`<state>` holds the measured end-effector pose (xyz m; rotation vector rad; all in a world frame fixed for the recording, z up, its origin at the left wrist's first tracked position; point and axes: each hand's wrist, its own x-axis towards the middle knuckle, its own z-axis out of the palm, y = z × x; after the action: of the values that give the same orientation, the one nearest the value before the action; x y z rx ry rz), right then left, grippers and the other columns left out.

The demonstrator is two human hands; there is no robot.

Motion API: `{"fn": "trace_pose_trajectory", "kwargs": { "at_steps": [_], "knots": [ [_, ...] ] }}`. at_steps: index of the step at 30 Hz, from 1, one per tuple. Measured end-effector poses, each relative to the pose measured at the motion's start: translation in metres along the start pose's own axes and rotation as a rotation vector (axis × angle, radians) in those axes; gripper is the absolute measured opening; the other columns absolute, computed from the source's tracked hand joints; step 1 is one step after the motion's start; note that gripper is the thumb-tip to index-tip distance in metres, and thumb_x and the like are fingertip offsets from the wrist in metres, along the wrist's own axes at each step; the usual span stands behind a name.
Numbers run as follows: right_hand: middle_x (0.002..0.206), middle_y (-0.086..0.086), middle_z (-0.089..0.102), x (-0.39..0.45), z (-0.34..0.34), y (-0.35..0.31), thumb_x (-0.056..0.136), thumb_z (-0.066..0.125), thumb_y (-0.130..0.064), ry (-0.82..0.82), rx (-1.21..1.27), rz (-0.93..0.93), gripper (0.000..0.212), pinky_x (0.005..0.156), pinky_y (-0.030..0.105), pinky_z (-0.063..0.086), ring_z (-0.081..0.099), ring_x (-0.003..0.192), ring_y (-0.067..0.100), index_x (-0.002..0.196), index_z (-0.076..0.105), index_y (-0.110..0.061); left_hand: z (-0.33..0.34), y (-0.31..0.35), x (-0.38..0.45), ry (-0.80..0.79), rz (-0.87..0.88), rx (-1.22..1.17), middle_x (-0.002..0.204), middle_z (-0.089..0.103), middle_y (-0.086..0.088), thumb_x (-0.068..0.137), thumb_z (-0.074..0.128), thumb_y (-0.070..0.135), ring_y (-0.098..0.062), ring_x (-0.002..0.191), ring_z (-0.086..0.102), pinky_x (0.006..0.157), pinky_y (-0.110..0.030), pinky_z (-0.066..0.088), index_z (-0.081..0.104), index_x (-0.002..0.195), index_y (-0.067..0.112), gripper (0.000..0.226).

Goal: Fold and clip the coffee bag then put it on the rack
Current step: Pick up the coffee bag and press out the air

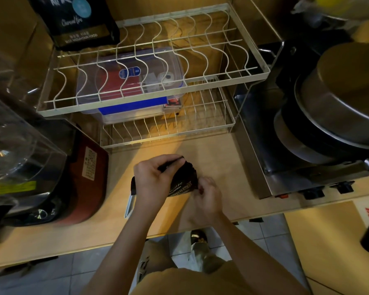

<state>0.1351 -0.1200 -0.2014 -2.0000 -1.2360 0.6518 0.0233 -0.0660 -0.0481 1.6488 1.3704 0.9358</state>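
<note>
Black coffee bag (184, 179) sits low-centre of frame on the wooden counter (217, 167), gripped by both yr hands. Left hand (152, 177) arches over its top, fingers curled tight on the upper edge; right hand (207, 194) pinches the bag's lower right corner. White wire rack (149, 103) fills upper centre: clear plastic box (132, 81) w/ packets on lower tier, another black bag (79, 20) upper left.
</note>
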Motion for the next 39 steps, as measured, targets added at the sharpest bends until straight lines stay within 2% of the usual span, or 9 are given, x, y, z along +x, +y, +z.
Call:
{"fn": "trace_pose_trajectory", "kwargs": {
  "at_steps": [7,9,11,15,19,22,28,32,39],
  "knots": [
    [0.06,0.003,0.051,0.013,-0.011,0.008,0.065,0.054,0.012,-0.274,0.146,0.081,0.028,0.053,0.027,0.035,0.048,0.054,0.005,0.058,0.051,-0.016,-0.01,-0.007,-0.001,-0.152,0.036,-0.01,0.077,0.068,0.012,0.074,0.069,0.008,0.002,0.074,0.064,0.066,-0.012,0.05,0.07,0.084,0.021,0.017],
    [0.065,0.004,0.056,0.025,-0.022,0.01,0.071,0.056,0.014,-0.344,0.225,0.195,0.02,0.057,0.018,0.04,0.052,0.056,-0.004,0.068,0.065,-0.003,-0.013,-0.008,-0.001,-0.17,0.028,-0.021,0.076,0.069,0.009,0.075,0.068,0.008,0.002,0.073,0.064,0.064,-0.01,0.049,0.071,0.084,0.019,0.015],
    [0.082,0.006,0.065,0.037,-0.029,0.012,0.075,0.058,0.008,-0.23,0.178,0.247,0.021,0.065,0.011,0.045,0.059,0.075,0.007,0.09,0.068,-0.002,-0.014,-0.008,-0.002,-0.17,0.01,-0.039,0.074,0.07,0.014,0.076,0.068,0.009,0.002,0.072,0.064,0.062,-0.011,0.049,0.071,0.083,0.021,0.015],
    [0.105,0.01,0.065,0.048,-0.021,0.003,0.071,0.058,0.011,-0.196,0.084,0.089,0.037,0.093,0.031,0.047,0.05,0.107,0.021,0.099,0.069,-0.01,-0.011,-0.007,-0.008,-0.193,0.013,-0.057,0.068,0.069,0.03,0.077,0.066,0.009,0.001,0.074,0.064,0.063,-0.011,0.049,0.07,0.082,0.029,0.021],
    [0.091,0.012,0.067,0.052,-0.013,-0.007,0.069,0.061,0.01,-0.154,-0.051,0.008,0.022,0.085,0.032,0.047,0.05,0.099,0.027,0.082,0.071,-0.005,-0.011,-0.007,-0.01,-0.178,0.008,-0.076,0.07,0.07,0.025,0.079,0.064,0.01,-0.001,0.077,0.065,0.067,-0.016,0.051,0.071,0.084,0.025,0.018],
    [0.083,0.01,0.067,0.051,-0.009,-0.006,0.069,0.062,0.004,-0.105,-0.137,-0.001,0.014,0.081,0.033,0.043,0.052,0.094,0.029,0.071,0.069,-0.007,-0.01,-0.002,-0.014,-0.198,0.015,-0.088,0.07,0.068,0.032,0.079,0.064,0.006,0.005,0.076,0.063,0.066,-0.008,0.046,0.069,0.079,0.033,0.028],
    [0.085,0.007,0.068,0.048,-0.004,-0.004,0.071,0.063,-0.003,-0.061,-0.151,0.065,0.009,0.081,0.033,0.036,0.05,0.097,0.027,0.071,0.067,-0.011,-0.005,0.003,-0.031,-0.157,0.059,-0.101,0.074,0.07,0.018,0.077,0.065,0.005,0.001,0.076,0.065,0.067,-0.009,0.048,0.068,0.084,0.032,0.028],
    [0.086,0.008,0.068,0.048,-0.006,-0.003,0.073,0.062,-0.003,-0.06,-0.158,0.061,0.009,0.082,0.037,0.037,0.05,0.097,0.029,0.073,0.068,-0.01,-0.003,0.003,-0.031,-0.143,0.026,-0.102,0.072,0.07,0.026,0.077,0.067,0.01,0.002,0.076,0.065,0.067,-0.011,0.049,0.068,0.081,0.037,0.027],
    [0.084,0.01,0.065,0.034,-0.026,0.004,0.074,0.058,0.003,-0.103,0.047,0.145,0.013,0.074,0.035,0.049,0.06,0.079,0.025,0.08,0.062,-0.008,0.002,0.008,0.008,-0.094,-0.068,-0.034,0.091,0.072,-0.007,0.083,0.06,0.02,-0.012,0.083,0.065,0.07,-0.029,0.052,0.069,0.097,0.011,0.019]
  ]
}}
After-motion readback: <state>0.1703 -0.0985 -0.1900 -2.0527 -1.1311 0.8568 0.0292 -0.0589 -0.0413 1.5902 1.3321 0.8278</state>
